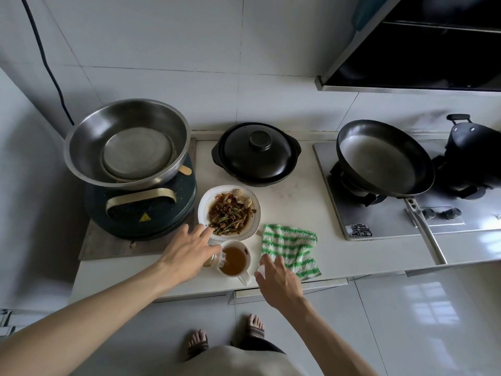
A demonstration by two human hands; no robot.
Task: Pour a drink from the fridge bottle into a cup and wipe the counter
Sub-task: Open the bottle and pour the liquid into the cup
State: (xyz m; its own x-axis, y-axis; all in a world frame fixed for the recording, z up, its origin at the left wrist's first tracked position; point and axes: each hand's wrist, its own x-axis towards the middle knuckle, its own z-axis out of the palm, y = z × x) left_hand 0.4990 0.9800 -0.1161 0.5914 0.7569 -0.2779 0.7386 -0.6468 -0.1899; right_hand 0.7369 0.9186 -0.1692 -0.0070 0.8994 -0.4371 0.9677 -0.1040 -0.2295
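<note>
A white cup (245,272) with a handle stands near the counter's front edge and holds brown liquid. My left hand (187,251) grips a clear bottle (215,260) tilted over the cup's rim, its mouth pointing into the cup. My right hand (276,278) hovers just right of the cup with a small white cap (260,269) in its fingers, at the edge of a green-and-white checked cloth (291,246) lying flat on the white counter (295,204).
A plate of cooked food (230,210) sits directly behind the cup. A black lidded clay pot (256,154) stands further back. A steel basin (127,142) rests on a dark cooker at left. A black wok (382,158) sits on the gas hob at right.
</note>
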